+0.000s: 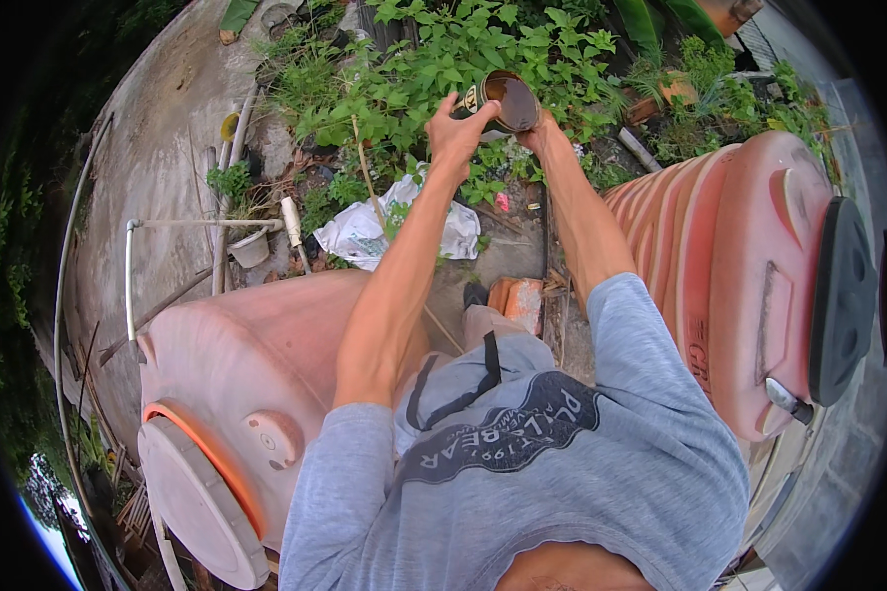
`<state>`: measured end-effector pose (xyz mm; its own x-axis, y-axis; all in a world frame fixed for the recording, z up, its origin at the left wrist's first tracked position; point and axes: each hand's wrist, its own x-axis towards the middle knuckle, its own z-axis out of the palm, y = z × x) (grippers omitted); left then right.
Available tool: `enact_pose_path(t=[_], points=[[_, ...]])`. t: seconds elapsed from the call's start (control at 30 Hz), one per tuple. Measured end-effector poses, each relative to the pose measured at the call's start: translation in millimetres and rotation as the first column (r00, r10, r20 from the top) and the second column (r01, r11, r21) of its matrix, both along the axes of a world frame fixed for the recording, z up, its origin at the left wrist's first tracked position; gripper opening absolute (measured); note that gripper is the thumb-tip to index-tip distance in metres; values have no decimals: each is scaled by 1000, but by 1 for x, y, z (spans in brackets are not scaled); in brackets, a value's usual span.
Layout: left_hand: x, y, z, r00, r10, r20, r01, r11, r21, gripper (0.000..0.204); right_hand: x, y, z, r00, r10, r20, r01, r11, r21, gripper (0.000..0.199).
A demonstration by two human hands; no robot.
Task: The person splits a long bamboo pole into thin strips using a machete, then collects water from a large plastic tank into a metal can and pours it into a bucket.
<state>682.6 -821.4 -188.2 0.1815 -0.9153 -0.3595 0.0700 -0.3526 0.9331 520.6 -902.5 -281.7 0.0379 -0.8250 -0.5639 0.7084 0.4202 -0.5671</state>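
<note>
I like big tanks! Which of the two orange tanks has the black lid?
The right tank, the ribbed one beside the right arm. Its lid is black. The left tank is smooth, with a pale lid ringed in orange.

A dark brown glass jar [503,103] with a pale label is seen at twelve o'clock, held tilted above green plants, its round open mouth turned toward the camera.

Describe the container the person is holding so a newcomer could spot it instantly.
Between the two big pinkish-orange water tanks, follow the outstretched arms up to the green plants. There the left hand and right hand hold a dark brown jar, the only brown glossy thing there.
</note>
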Motion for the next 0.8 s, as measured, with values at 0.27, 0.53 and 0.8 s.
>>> enact_pose_path(t=[0.27,0.53,0.8], points=[[-26,2,4,992,-84,-94,86,996,24,105,-45,11,-13,907,-152,-393,182,982,40,37],[-38,21,-21,889,-69,-453,110,992,64,95,-62,103,71,963,239,-124,-248,967,-64,97],[-77,53,-46,741,-216,-636,346,935,85,86,-100,151,65,963,172,-206,-182,983,-30,72]])
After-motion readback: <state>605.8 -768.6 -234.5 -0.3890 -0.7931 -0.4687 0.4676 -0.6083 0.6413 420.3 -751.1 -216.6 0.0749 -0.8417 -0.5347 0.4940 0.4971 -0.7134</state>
